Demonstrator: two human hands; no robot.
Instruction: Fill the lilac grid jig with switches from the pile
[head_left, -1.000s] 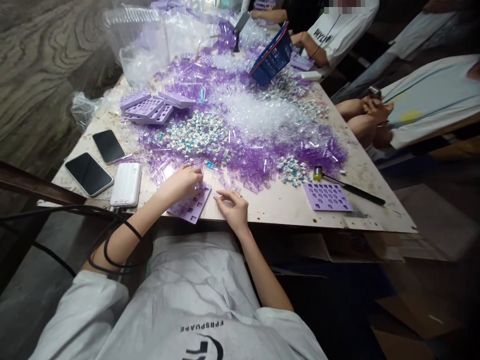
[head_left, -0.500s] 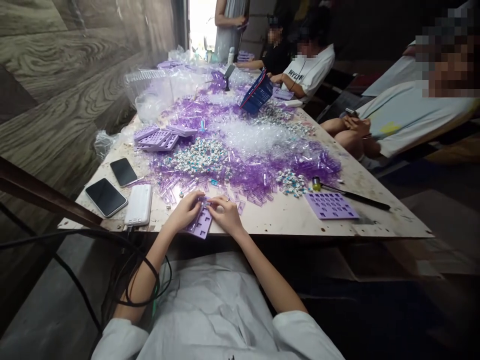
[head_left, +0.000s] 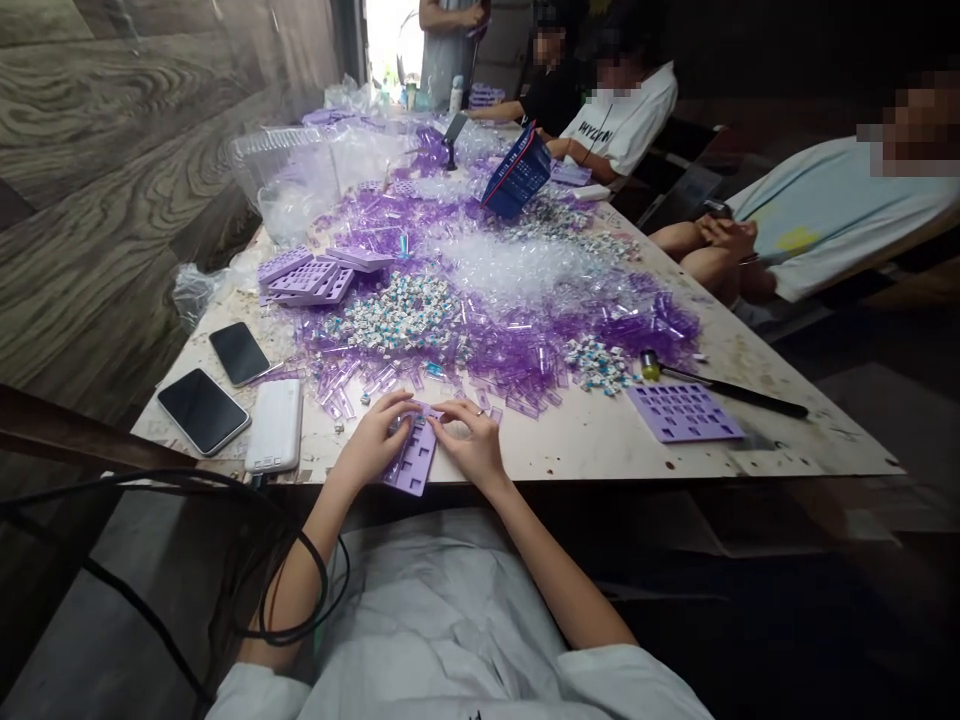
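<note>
A light-purple foam-like plate (head_left: 417, 468) with square holes is held at a slant over the table's front edge. My left hand (head_left: 377, 440) wraps its left side, thumb on top; a clear strip appears to lie along that side. At the plate's far right corner, my right hand (head_left: 474, 442) is closed, thumb and fingertips pressed on the edge. Any small part under those fingertips is hidden. Clear purple plastic pieces (head_left: 525, 385) and a heap of small white-and-blue parts (head_left: 409, 312) lie just beyond my hands.
On the left are two phones (head_left: 204, 410) and a white power bank (head_left: 274, 425) with a black cable (head_left: 322, 570) looping by my left forearm. To the right lie another holed plate (head_left: 686, 412) and a hammer (head_left: 735, 388). Stacked plates (head_left: 307, 278), a blue basket (head_left: 517, 178) and people stand farther off.
The view has shifted slightly, so the tabletop spreads wider. My right thumb and fingers have spread a little apart at the plate's edge. My left hand keeps its hold.
</note>
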